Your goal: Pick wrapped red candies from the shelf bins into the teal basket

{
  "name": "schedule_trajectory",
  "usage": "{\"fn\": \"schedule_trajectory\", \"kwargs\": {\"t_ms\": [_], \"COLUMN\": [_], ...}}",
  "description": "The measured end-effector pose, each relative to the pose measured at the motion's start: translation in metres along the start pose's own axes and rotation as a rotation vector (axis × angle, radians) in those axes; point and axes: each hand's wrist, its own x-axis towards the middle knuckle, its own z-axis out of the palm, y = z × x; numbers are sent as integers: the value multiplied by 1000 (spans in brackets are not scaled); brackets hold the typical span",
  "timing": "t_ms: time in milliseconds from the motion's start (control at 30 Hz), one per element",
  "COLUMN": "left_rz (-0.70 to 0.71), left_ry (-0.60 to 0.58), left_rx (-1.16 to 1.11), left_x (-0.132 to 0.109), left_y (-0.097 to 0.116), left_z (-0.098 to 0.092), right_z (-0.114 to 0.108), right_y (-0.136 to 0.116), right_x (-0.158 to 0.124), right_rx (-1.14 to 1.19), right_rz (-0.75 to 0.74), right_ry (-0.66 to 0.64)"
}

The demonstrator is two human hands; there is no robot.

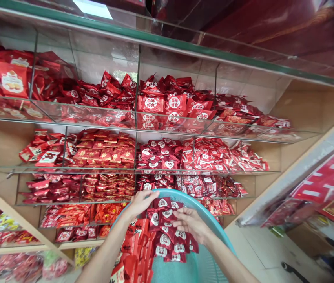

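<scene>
A teal plastic basket [210, 220] sits low in the middle, holding a heap of small red candy packets [167, 239] with white heart marks. My left hand [141, 201] reaches over the basket's far rim, fingers bent onto the packets at the top of the heap. My right hand [190, 223] lies on the heap's right side, fingers curled around a few packets. Both forearms come up from the bottom edge.
Glass shelves [137, 129] with dividers rise ahead in several tiers, each bin filled with red wrapped sweets [161, 102]. Lower left bins hold more packets [66, 216]. A pale tiled floor [261, 251] and red boxes [325, 184] lie to the right.
</scene>
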Motion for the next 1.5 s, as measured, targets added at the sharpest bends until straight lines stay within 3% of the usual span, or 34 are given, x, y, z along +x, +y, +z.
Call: {"fn": "schedule_trajectory", "kwargs": {"t_ms": [133, 233, 300, 433, 500, 700, 1167, 1300, 1500], "left_rz": [38, 48, 48, 45, 47, 48, 37, 41, 59], "left_ry": [3, 6, 6, 8, 7, 3, 33, 25, 27], "left_rx": [30, 51, 52, 56, 69, 110, 118, 88, 18], "left_x": [0, 0, 0, -1, -1, 0, -1, -3, -2], "left_y": [-1, -2, -2, -1, -1, 2, 1, 1, -4], "left_z": [0, 1, 1, 1, 1, 1, 2, 1, 1], "right_z": [1, 0, -1, 3, 6, 15, 16, 20, 25], "right_y": [6, 12, 14, 15, 14, 11, 12, -13, -101], "right_x": [5, 11, 12, 7, 3, -5, 7, -6, -12], "right_rx": [92, -5, -219, -783, -989, -1255, -1307, -1293, -1151], "right_rz": [-68, -127, -197, -576, -672, -663, -674, -748, -984], "right_ry": [-31, -10, 55, 211, 213, 175, 210, 248, 427]}}
